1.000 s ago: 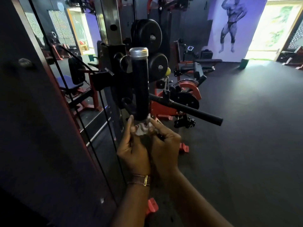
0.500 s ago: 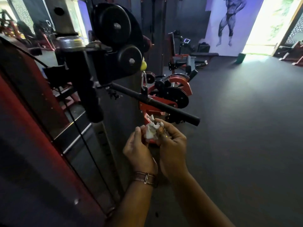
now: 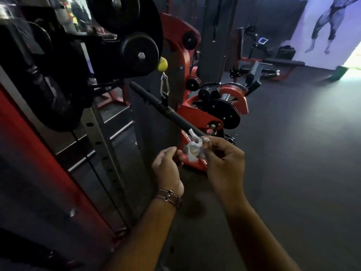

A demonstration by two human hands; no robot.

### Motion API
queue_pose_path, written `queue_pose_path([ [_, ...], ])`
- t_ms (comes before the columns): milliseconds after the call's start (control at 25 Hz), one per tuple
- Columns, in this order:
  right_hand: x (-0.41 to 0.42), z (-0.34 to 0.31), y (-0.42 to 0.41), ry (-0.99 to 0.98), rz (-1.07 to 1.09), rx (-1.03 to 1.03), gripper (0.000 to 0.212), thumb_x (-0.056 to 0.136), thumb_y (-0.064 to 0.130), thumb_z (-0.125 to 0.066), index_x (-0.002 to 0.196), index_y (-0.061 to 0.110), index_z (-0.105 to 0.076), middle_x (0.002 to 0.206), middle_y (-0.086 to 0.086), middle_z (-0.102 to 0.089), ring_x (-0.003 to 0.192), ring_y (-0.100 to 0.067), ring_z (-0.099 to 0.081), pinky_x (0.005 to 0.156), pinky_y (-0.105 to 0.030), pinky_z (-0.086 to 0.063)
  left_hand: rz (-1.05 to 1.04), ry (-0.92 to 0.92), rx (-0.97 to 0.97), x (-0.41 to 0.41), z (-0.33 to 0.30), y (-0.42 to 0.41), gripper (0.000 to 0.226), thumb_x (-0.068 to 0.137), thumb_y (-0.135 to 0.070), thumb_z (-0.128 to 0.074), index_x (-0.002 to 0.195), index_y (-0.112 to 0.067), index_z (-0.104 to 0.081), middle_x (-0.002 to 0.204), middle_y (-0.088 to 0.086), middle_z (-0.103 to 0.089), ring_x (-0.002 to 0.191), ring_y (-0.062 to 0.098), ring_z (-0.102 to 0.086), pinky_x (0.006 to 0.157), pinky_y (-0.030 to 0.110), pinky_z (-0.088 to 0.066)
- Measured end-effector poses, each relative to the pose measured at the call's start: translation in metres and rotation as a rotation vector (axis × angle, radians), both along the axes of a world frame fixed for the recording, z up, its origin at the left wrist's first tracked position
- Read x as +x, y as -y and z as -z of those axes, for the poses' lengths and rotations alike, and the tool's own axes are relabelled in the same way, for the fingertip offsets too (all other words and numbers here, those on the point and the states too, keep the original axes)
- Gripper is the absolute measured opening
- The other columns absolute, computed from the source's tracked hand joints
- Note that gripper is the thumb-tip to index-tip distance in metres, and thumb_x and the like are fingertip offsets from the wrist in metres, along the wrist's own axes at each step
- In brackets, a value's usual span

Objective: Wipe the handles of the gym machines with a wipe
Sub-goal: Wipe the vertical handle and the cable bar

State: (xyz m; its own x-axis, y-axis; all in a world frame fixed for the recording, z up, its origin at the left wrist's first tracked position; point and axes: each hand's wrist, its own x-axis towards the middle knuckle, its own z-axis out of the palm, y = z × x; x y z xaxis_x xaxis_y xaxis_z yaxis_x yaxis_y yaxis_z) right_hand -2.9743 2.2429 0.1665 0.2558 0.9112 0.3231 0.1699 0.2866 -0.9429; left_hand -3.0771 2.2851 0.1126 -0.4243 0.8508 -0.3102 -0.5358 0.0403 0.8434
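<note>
right hand (image 3: 224,161) pinches the crumpled wipe (image 3: 193,151) at the near end of the black bar (image 3: 166,109), wipe touching it. left hand (image 3: 168,169), fingers loosely curled and holding nothing, sits just beside the wipe.

A dark grey rubber floor (image 3: 293,153) spreads across the room, brightened at the far right by daylight. On the back wall a pale purple-lit mural of a muscular figure (image 3: 324,26) fills the upper right corner. Below it sits a low black bench with red frame (image 3: 273,65), and a green block (image 3: 340,72) stands on the floor near the light. A dark grey pillar (image 3: 216,36) rises behind a red and black plate-loaded machine (image 3: 220,108).
</note>
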Motion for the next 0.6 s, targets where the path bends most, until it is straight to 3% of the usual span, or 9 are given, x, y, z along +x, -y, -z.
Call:
queue_pose_path([
  [120,0.020,-0.008,-0.035,0.257,0.057,0.049,0.013,0.089,0.023,-0.073,0.102,0.025,-0.072,0.103,0.012,-0.065,0.094,-0.002,-0.063,0.079,-0.024,-0.056,0.041,-0.003,-0.042,0.003,-0.002,-0.026,0.014,0.093,-0.017,-0.060,0.099,-0.010,-0.071,0.086,0.003,-0.069,0.079,0.016,-0.062,0.072,0.031,-0.049],
  [240,0.035,-0.017,-0.077,0.429,0.053,0.093,0.027,0.076,0.034,-0.084,0.098,0.025,-0.070,0.105,0.012,-0.058,0.093,-0.001,-0.058,0.076,-0.010,-0.049,0.059,0.042,-0.072,0.004,0.007,-0.059,0.009,0.093,-0.020,-0.061,0.097,-0.014,-0.067,0.088,0.003,-0.066,0.081,0.019,-0.062,0.076,0.035,-0.049],
  [400,0.046,-0.018,-0.132,0.484,-0.031,-0.002,0.026,0.078,0.019,-0.082,0.092,0.033,-0.065,0.102,0.015,-0.056,0.091,-0.003,-0.059,0.077,-0.020,-0.055,0.113,0.249,-0.129,0.017,0.017,-0.091,0.017,0.097,-0.029,-0.057,0.102,-0.014,-0.064,0.084,0.002,-0.063,0.078,0.019,-0.063,0.071,0.032,-0.049],
  [520,0.048,-0.015,-0.176,0.505,-0.205,-0.016,0.027,0.081,0.006,-0.075,0.097,0.028,-0.070,0.097,0.011,-0.068,0.087,-0.003,-0.065,0.076,-0.022,-0.056,0.132,0.354,-0.118,0.023,0.020,-0.112,0.033,0.101,-0.037,-0.049,0.117,-0.013,-0.064,0.110,0.009,-0.071,0.100,0.024,-0.067,0.091,0.040,-0.051],
  [600,0.045,-0.010,-0.205,0.465,-0.292,-0.013,0.030,0.082,0.000,-0.073,0.101,0.023,-0.071,0.095,0.009,-0.072,0.088,-0.002,-0.069,0.079,-0.022,-0.057,0.152,0.380,-0.067,0.022,0.019,-0.122,0.042,0.101,-0.045,-0.044,0.124,-0.015,-0.062,0.117,0.011,-0.071,0.104,0.025,-0.066,0.089,0.041,-0.051],
])
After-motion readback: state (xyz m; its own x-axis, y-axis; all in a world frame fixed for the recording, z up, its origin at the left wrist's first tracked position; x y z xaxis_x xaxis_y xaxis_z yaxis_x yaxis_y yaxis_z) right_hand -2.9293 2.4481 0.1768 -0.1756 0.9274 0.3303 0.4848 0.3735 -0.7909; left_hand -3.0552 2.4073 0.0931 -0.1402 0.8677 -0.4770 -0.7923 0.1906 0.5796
